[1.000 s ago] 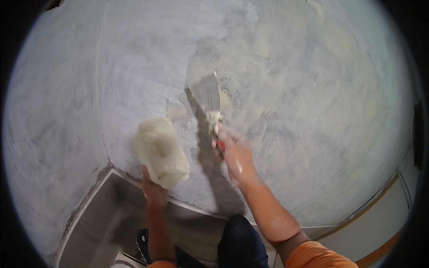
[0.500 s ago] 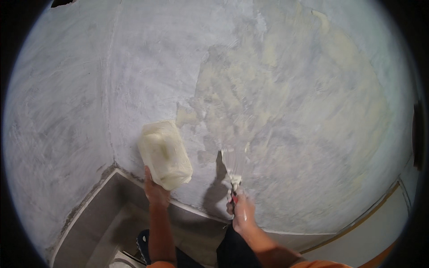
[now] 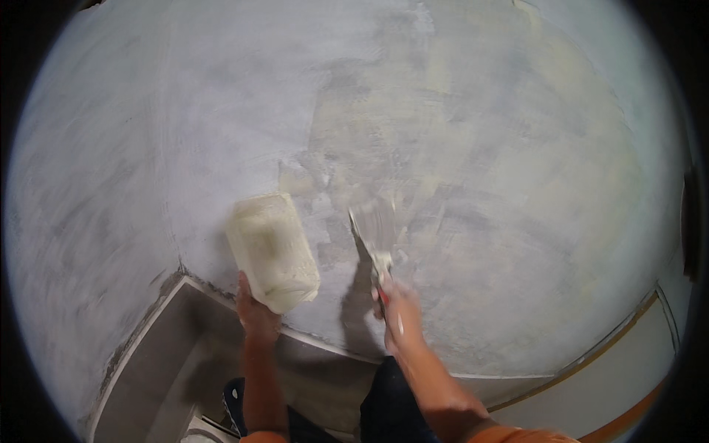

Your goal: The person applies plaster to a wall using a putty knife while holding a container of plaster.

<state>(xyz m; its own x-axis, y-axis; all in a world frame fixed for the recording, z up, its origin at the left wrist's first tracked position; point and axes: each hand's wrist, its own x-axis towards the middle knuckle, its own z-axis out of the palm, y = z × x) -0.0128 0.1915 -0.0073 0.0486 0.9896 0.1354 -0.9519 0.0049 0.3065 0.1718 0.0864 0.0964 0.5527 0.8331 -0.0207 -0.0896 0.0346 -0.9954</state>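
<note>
Both hands are kept apart: a plaster-coated hawk board [image 3: 272, 251] is gripped from below by the left hand [image 3: 255, 314], while a putty knife [image 3: 373, 236] is clasped by the right hand [image 3: 399, 317]. Its blade is pressed against the grey plastered wall [image 3: 480, 148], just right of the board, above the dark floor [image 3: 170, 362].

The wall [image 3: 458, 133] fills the view ahead, and the floor [image 3: 170, 354] meets its lower edge at the bottom left. The left hand [image 3: 255, 314] holds a tub [image 3: 272, 251] up before the wall. Just right of it, the right hand [image 3: 399, 317] holds a putty knife [image 3: 373, 236], blade against the wall.
</note>
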